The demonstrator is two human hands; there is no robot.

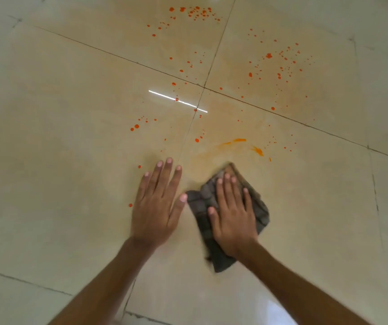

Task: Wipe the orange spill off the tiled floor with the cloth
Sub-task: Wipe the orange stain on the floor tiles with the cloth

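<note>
Grey cloth (pixel 229 205), crumpled and checked in weave, soft and rumpled at the edges, flat on the floor near the middle, slightly right. No writing or label readable anywhere. Right hand (pixel 232 216) spread open, palm down, pressing on the cloth, fingers pointing away. Left hand (pixel 157 205) just beside it on the left, also open and flat on bare tile, holding nothing, thumb tip close to the cloth's left corner. Orange spill (pixel 244 143) beyond the cloth: two wet smeared streaks just past its far corner, then round droplets scattered farther out, thick on the far right tile and in a far cluster at the top, a few small spots to the left of the left hand. Floor (pixel 71 137) of large glossy beige tiles, smooth, with thin dark grout lines crossing at the centre and a bright white streak of reflected light (pixel 177 100).
</note>
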